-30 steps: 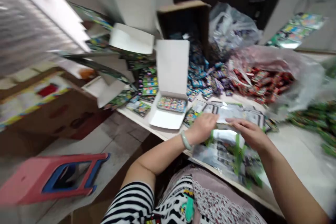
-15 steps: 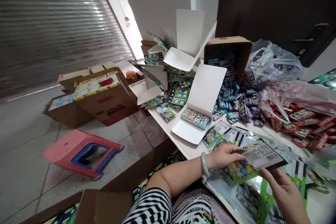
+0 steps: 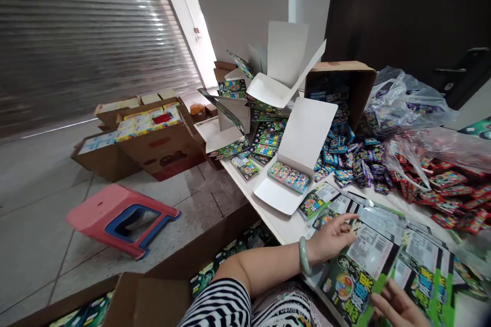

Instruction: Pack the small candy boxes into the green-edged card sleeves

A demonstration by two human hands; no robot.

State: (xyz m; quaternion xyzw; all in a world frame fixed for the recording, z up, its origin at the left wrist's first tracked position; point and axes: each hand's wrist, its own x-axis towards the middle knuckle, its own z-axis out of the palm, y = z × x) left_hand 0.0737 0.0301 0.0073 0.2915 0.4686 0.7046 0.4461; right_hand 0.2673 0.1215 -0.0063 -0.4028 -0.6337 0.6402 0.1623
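My left hand (image 3: 333, 237), with a green bangle on the wrist, rests on the edge of a flat green and black printed pouch (image 3: 366, 265) that lies on the white table (image 3: 276, 222); its fingers are loosely curled on the pouch top. At the bottom edge my right hand (image 3: 397, 307) pinches the pouch's lower side. More of the same pouches (image 3: 422, 260) lie fanned out beside it. An open white carton (image 3: 295, 163) holding a row of small colourful packets stands just beyond my left hand.
Heaps of blue packets (image 3: 345, 156) and red packets (image 3: 448, 189) cover the table's back, with a brown box (image 3: 343, 82) and plastic bags (image 3: 402, 102). On the floor lie a tipped pink stool (image 3: 118, 217), cardboard boxes (image 3: 149, 138) and an open box (image 3: 153, 299) by my knee.
The view has swung up and steadied. The pouch was held up between both hands; now it lies lower on the table, with my left hand on top and my right at its lower side.
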